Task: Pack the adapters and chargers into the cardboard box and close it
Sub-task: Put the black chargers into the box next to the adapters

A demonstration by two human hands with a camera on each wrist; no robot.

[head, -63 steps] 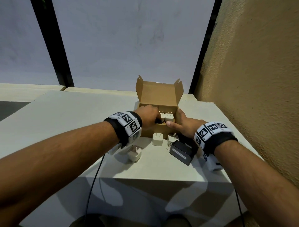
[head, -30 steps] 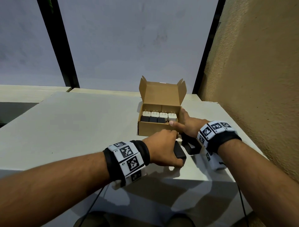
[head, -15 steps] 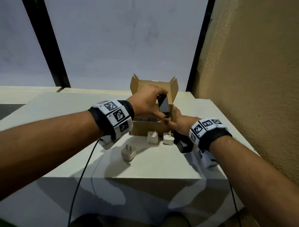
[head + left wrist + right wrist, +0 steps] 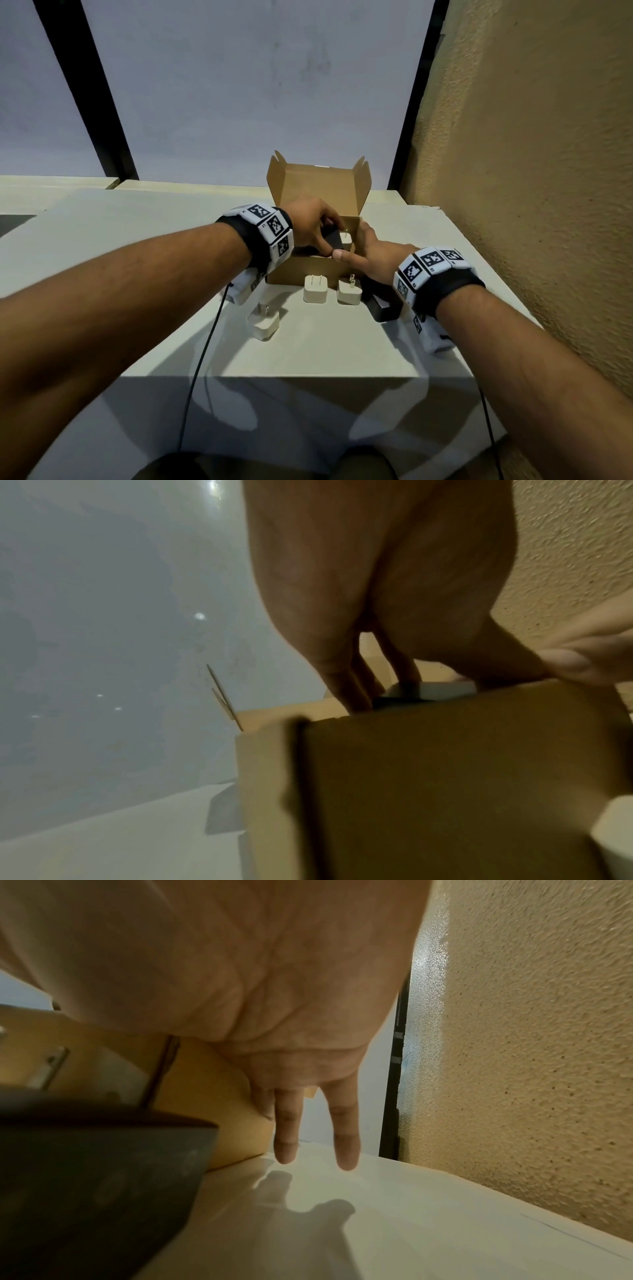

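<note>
The fingers [image 4: 330, 219] of the left hand [image 4: 310, 224] curl down around a black charger [image 4: 333, 239], gripping it over the open top of the cardboard box [image 4: 308, 270]. The charger sits at the box's right end, tilted, its lower part already below the rim and just beside a white adapter [image 4: 346, 237] inside the box. In the left wrist view the same fingers [image 4: 346, 688] reach down past the box's front wall [image 4: 445, 777] onto the dark block, though that picture is blurred.

The right hand [image 4: 371, 255] lies flat against the box's right side wall, thumb along the front top edge close to the left thumb. Its fingers [image 4: 286, 1123] are straight and spread, pointing down to the bench [image 4: 394, 1218] beside the box and holding nothing.

The box stands near the far edge of the bench, lid raised upright at the back with two side flaps standing up.

In front of the box, three white adapters wait on the pale bench [image 4: 325, 346]. One [image 4: 315, 288] stands with prongs up just beside the front wall; a second [image 4: 349, 291] leans next to it on the right; a third [image 4: 263, 320] lies apart to the left, nearer the person. A second black charger [image 4: 383, 306] rests on the bench under the right wrist, partly hidden by it.

Both wrists wear black bands with white marker blocks. A textured tan wall runs along the right.
</note>
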